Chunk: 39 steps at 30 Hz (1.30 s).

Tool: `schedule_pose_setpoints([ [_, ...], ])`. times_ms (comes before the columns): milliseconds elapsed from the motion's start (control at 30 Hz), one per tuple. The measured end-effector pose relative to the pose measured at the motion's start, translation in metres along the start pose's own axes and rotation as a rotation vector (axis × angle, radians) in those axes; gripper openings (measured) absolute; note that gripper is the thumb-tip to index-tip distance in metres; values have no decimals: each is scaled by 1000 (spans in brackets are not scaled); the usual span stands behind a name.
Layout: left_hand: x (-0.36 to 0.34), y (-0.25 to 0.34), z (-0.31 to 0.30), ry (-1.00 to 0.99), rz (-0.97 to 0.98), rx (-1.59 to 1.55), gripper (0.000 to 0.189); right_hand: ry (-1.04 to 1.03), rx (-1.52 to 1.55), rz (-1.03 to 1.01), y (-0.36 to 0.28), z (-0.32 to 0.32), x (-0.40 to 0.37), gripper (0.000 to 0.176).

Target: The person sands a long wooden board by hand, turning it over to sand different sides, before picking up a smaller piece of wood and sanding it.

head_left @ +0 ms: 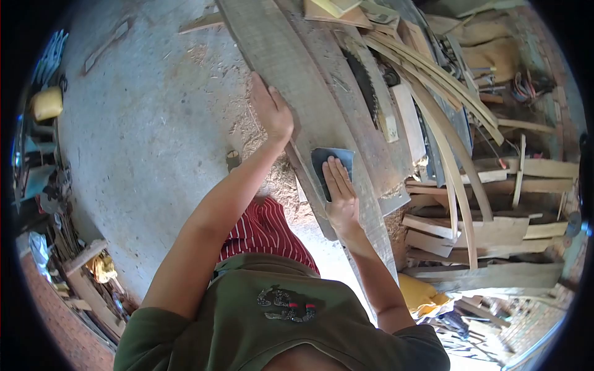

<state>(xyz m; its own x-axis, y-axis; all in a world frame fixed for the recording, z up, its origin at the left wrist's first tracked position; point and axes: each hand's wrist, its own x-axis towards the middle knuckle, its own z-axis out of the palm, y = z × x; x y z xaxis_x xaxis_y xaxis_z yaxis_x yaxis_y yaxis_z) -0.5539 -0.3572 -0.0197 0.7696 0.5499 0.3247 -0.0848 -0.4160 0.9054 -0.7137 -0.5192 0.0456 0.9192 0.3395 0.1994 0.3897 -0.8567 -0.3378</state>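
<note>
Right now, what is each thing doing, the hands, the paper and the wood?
Left hand: laid flat on the plank's left edge.
Right hand: flat, pressing on the sandpaper.
Sandpaper: flat on the plank, partly under the right hand.
Plank: lying slanted.
Saw blade: standing up beside the plank, looks still.
Sawdust: heaped on the floor.
Curved strips: piled loosely.

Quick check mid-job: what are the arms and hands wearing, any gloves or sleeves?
No gloves: the left hand and right hand are bare, with no watch or band visible at the wrists. Short olive-green T-shirt sleeves end at the upper arms. The shirt carries a dark glittery emblem with red accents.
</note>
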Motion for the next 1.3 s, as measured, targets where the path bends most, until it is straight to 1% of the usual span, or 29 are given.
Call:
schedule_pose_setpoints([
  [67,-2,-2,-4,-18,-21,7,52,-39,-2,38,1,2,10,71],
  [133,-1,0,-2,-4,0,-7,52,32,-21,-77,9,13,72,71],
  [200,1,0,1,1,3,-33,52,101,-47,-125,16,32,144,64],
  [267,1,-2,-3,-14,11,-47,52,194,-37,-118,21,57,205,53],
  [300,4,0,-4,-10,24,-44,50,199,-24,-90,20,66,229,50],
  [333,3,1,-4,-16,39,-46,49,206,-14,-53,19,70,237,47],
  [367,0,0,-4,-45,44,-50,49,211,-17,-25,18,71,227,47],
  [433,3,-2,-3,-14,88,-26,48,218,-13,-63,16,58,201,46],
  [533,3,0,-3,-35,53,-33,50,126,-15,-15,10,25,102,63],
  [567,2,0,-4,-39,43,-14,51,93,-11,37,10,13,68,67],
  [600,3,0,-5,-55,36,-34,52,61,-5,92,10,7,42,72],
  [633,5,0,-4,-51,39,-36,52,65,-6,88,11,10,32,72],
  [700,2,-1,-2,-10,42,8,49,130,-25,137,5,7,25,74],
  [733,0,-2,-2,-27,49,2,49,81,-7,159,8,11,33,71],
  [800,2,-9,0,-42,60,30,54,156,-18,71,17,25,82,66],
  [833,3,-9,1,-56,69,26,54,192,-93,43,27,38,107,63],
  [867,6,-7,0,-59,61,2,55,241,-60,57,27,43,129,60],
  [933,4,-7,-6,-85,66,-24,56,269,-49,73,30,57,140,59],
  [967,4,-7,-7,-66,102,70,57,291,-46,70,32,56,137,58],
  [1000,3,-3,-5,-40,134,158,59,257,-5,60,26,46,114,62],
  [1033,-5,0,-3,-51,138,146,59,244,-7,83,22,33,85,65],
  [1100,-28,7,-10,-77,324,184,61,204,-5,151,14,12,16,71],
  [1167,-51,8,-11,-104,328,196,59,179,45,234,-1,-9,-50,71],
  [1200,-59,12,-12,-108,293,199,56,174,59,267,-7,-17,-75,72],
  [1233,-64,14,-10,-108,261,202,54,179,51,263,-9,-22,-92,72],
  [1267,-63,13,-9,-67,270,174,49,151,20,289,-12,-24,-104,71],
  [1300,-61,12,-7,-59,275,173,49,124,-8,315,-11,-23,-110,71],
])
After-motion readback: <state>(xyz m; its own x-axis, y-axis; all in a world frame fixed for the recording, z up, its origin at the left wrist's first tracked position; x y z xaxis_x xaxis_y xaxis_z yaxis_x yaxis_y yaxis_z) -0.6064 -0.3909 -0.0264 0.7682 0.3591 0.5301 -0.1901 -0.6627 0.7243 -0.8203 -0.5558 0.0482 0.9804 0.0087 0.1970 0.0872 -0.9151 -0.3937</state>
